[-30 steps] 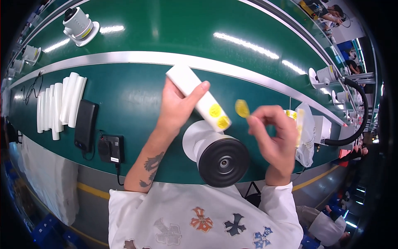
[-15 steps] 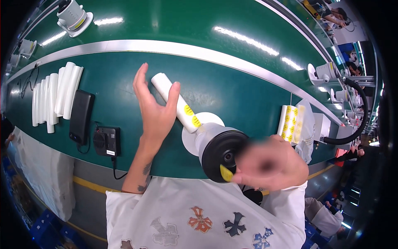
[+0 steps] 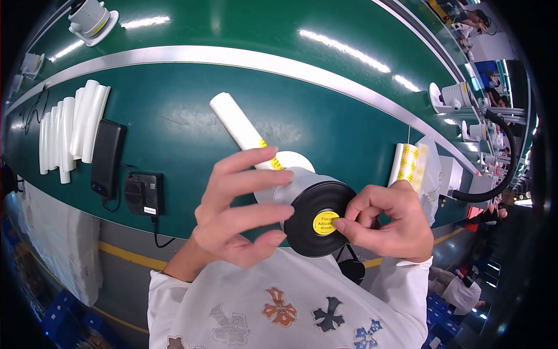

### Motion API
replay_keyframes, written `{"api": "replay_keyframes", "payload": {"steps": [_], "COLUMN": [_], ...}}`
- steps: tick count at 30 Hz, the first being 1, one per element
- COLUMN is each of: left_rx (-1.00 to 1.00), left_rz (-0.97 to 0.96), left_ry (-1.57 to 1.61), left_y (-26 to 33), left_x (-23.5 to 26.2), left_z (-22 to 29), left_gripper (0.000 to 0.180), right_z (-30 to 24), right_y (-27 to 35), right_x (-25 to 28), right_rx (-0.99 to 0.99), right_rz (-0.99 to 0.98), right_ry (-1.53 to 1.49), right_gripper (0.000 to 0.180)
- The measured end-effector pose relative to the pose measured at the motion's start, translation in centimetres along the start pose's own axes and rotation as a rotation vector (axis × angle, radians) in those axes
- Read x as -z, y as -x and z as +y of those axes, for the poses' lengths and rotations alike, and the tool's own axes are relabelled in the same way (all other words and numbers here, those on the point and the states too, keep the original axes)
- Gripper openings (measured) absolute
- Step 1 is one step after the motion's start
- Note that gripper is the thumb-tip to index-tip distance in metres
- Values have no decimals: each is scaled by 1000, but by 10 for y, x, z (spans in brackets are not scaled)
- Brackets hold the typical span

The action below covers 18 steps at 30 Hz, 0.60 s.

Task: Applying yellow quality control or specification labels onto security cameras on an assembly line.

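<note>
A white device with a round black face (image 3: 302,232) stands close in front of me on a white disc base (image 3: 295,161). At the middle of that face lies a round yellow sticker (image 3: 324,223). My right hand (image 3: 388,221) is closed in a pinch, thumb and finger at the sticker's right edge. My left hand (image 3: 238,209) is open, fingers spread, alongside the device's left side; whether the fingertips touch it I cannot tell. Behind the left hand a white roll with yellow stickers (image 3: 238,122) lies slanted on the green table, its near end partly covered by my fingers.
Several white rolls (image 3: 75,128) lie at the left, beside a black oblong case (image 3: 108,157) and a black box with a cable (image 3: 145,193). Sheets of yellow stickers (image 3: 405,166) lie at the right, near a black hose (image 3: 504,168). More white devices (image 3: 92,22) stand beyond the pale rail.
My left hand has come from beside the roll to the device's left side. My right hand has brought the yellow sticker from the face's lower edge to its middle.
</note>
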<state>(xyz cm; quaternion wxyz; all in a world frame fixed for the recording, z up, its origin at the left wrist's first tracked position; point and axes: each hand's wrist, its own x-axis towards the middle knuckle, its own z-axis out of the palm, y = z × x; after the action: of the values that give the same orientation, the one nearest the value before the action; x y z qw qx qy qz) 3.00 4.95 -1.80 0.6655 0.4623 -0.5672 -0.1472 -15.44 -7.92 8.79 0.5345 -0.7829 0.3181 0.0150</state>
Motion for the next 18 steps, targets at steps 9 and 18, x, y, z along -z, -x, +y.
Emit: {"api": "replay_keyframes", "payload": {"steps": [9, 18], "left_rx": [-95, -153], "left_rz": [-175, -281], "left_ry": [-93, -237], "left_y": [2, 0], "left_x": [-3, -7], "left_z": [2, 10], "left_gripper": [22, 29], "right_z": [0, 1], "right_y": [1, 0], "right_x": [0, -1], "right_rx": [28, 56], "right_rz": [3, 8], "right_ry": [35, 76], "right_gripper": [14, 14]}}
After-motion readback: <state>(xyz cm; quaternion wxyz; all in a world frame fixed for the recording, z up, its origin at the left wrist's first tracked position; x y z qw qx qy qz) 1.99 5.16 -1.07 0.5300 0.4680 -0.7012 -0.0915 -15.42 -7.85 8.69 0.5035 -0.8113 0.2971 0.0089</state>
